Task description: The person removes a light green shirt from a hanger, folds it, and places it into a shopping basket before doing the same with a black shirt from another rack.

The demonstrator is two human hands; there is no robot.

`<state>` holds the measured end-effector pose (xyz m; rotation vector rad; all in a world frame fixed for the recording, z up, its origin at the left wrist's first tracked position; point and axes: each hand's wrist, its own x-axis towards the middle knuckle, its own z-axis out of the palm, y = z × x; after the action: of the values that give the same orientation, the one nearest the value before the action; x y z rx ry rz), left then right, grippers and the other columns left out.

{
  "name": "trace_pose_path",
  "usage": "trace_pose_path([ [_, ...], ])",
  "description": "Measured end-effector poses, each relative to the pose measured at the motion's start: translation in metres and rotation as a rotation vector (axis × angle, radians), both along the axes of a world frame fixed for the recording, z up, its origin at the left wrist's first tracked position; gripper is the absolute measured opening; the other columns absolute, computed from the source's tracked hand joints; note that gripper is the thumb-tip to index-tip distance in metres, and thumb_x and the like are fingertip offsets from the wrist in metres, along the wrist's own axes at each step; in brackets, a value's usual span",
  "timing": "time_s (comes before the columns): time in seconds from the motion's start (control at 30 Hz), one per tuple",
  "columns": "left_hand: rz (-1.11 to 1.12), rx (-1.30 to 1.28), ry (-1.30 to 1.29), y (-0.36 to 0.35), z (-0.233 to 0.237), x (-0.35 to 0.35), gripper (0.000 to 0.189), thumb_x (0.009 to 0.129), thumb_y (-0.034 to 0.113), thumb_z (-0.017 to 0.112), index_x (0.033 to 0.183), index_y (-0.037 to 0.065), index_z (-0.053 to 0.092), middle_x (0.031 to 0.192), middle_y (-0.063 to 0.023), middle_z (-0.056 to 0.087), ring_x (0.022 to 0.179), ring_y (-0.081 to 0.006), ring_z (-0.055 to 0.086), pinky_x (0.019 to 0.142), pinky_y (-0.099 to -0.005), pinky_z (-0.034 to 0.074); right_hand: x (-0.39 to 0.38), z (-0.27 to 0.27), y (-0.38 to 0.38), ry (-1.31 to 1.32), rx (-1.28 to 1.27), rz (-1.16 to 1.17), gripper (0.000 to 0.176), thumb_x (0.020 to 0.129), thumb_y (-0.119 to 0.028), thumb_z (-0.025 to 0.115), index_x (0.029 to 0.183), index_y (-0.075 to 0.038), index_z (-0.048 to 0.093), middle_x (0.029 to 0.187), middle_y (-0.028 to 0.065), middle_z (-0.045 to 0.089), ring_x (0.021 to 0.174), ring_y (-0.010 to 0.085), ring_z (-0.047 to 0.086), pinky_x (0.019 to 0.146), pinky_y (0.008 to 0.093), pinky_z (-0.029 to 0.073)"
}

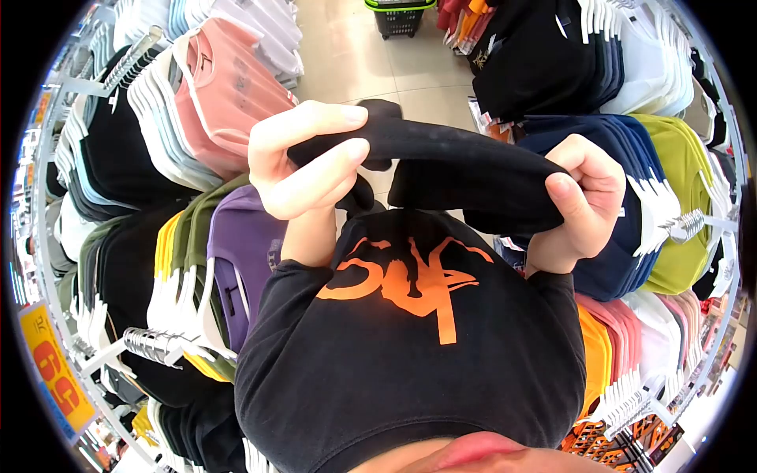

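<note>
A folded piece of black cloth point(465, 150) is stretched between my two hands, in front of my chest. It looks like a garment, but its exact kind does not show. My left hand point(303, 162) grips one end between thumb and fingers. At the other end, my right hand point(583, 197) has its thumb pressed on the cloth and its fingers curled behind. A loose fold hangs beneath the upper band. Behind it is the black T-shirt point(410, 378) with orange lettering that I am wearing.
Racks of hanging shirts stand on both sides, with a pink shirt point(229, 94) and a purple shirt point(244, 236) at left, and navy shirts point(615, 142) at right. A wheeled black basket point(398, 20) with a green rim is on the tiled aisle point(339, 59).
</note>
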<state>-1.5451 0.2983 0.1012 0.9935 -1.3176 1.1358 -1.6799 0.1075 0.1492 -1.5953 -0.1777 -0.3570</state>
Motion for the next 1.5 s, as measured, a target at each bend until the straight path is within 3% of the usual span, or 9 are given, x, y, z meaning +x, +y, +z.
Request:
trace_pose_path([
  [0.2, 0.015, -0.002, 0.02, 0.003, -0.003, 0.035, 0.023, 0.059, -0.012, 0.06, 0.08, -0.006, 0.053, 0.086, -0.0233, 0.05, 0.052, -0.0209, 0.053, 0.042, -0.0228, 0.044, 0.044, -0.003, -0.004, 0.011, -0.02, 0.051, 0.01, 0.071, -0.002, 0.061, 0.066, 0.001, 0.053, 0.056, -0.0014, 0.05, 0.048, 0.0025, 0.038, 0.046, 0.0163, 0.027],
  [0.37, -0.029, 0.003, 0.079, 0.005, -0.009, 0.066, 0.025, 0.059, -0.013, 0.058, 0.083, -0.006, 0.052, 0.087, -0.0259, 0.05, 0.053, -0.0214, 0.053, 0.042, -0.0236, 0.045, 0.085, -0.014, -0.01, 0.021, 0.098, 0.092, 0.01, 0.073, -0.003, 0.058, 0.067, 0.002, 0.052, 0.056, -0.001, 0.049, 0.048, 0.0029, 0.037, 0.045, 0.0173, 0.026],
  [0.53, -0.065, 0.048, 0.082, 0.008, -0.011, 0.107, 0.025, 0.059, -0.016, 0.055, 0.082, -0.007, 0.051, 0.087, -0.0302, 0.052, 0.052, -0.0198, 0.052, 0.043, -0.0233, 0.044, 0.142, -0.024, -0.018, 0.11, 0.277, 0.286, 0.012, 0.075, -0.004, 0.053, 0.065, 0.001, 0.049, 0.056, -0.0008, 0.046, 0.05, 0.0039, 0.036, 0.047, 0.0182, 0.025],
  [0.67, 0.004, 0.026, 0.127, 0.003, -0.012, 0.138, 0.024, 0.059, -0.015, 0.055, 0.082, -0.009, 0.051, 0.086, -0.0305, 0.053, 0.053, -0.0192, 0.052, 0.044, -0.0223, 0.044, 0.196, -0.023, -0.032, 0.216, 0.212, 0.566, 0.023, 0.061, -0.003, 0.071, 0.063, -0.001, 0.048, 0.052, -0.0009, 0.049, 0.043, 0.0038, 0.038, 0.041, 0.0199, 0.024],
  [0.87, 0.091, 0.111, 0.228, -0.004, -0.003, 0.184, 0.02, 0.058, -0.012, 0.057, 0.077, -0.006, 0.055, 0.084, -0.0257, 0.056, 0.055, -0.0204, 0.054, 0.044, -0.0239, 0.043, 0.283, -0.04, -0.067, 0.049, -0.112, 0.748, 0.023, 0.06, -0.003, 0.068, 0.054, -0.003, 0.046, 0.047, 0.0023, 0.045, 0.038, 0.0084, 0.039, 0.039, 0.0219, 0.025],
  [0.97, 0.115, 0.041, 0.256, -0.008, -0.004, 0.212, 0.018, 0.058, -0.011, 0.058, 0.075, -0.005, 0.054, 0.083, -0.0257, 0.056, 0.055, -0.0205, 0.054, 0.045, -0.0239, 0.043, 0.309, -0.045, -0.083, 0.026, -0.122, 0.659, 0.022, 0.058, -0.004, 0.066, 0.052, -0.004, 0.045, 0.046, 0.0026, 0.043, 0.037, 0.0103, 0.038, 0.039, 0.0226, 0.025],
  [1.13, 0.143, 0.134, 0.222, -0.008, -0.012, 0.256, 0.016, 0.06, -0.009, 0.055, 0.075, -0.004, 0.052, 0.08, -0.0261, 0.056, 0.053, -0.0212, 0.053, 0.044, -0.0249, 0.043, 0.338, -0.041, -0.083, -0.052, -0.029, 0.47, 0.025, 0.052, -0.006, 0.059, 0.047, -0.003, 0.035, 0.039, 0.0042, 0.032, 0.031, 0.0133, 0.028, 0.035, 0.0259, 0.018],
  [1.27, 0.245, 0.089, 0.323, -0.016, -0.018, 0.276, 0.021, 0.06, -0.012, 0.056, 0.077, -0.003, 0.045, 0.08, -0.0256, 0.053, 0.053, -0.0236, 0.054, 0.045, -0.0279, 0.045, 0.361, -0.032, -0.091, 0.009, 0.141, 0.646, 0.024, 0.06, 0.0, 0.06, 0.05, -0.002, 0.038, 0.043, 0.0023, 0.035, 0.036, 0.0108, 0.028, 0.038, 0.0259, 0.019],
  [1.5, 0.151, 0.059, 0.56, -0.034, -0.015, 0.309, 0.032, 0.071, -0.004, 0.061, 0.086, 0.006, 0.035, 0.072, -0.0163, 0.051, 0.053, -0.015, 0.05, 0.045, -0.0201, 0.045, 0.388, -0.026, -0.096, 0.259, 0.453, 0.859, 0.02, 0.061, -0.001, 0.057, 0.05, -0.001, 0.04, 0.048, 0.0008, 0.04, 0.041, 0.0088, 0.032, 0.04, 0.0245, 0.023],
])
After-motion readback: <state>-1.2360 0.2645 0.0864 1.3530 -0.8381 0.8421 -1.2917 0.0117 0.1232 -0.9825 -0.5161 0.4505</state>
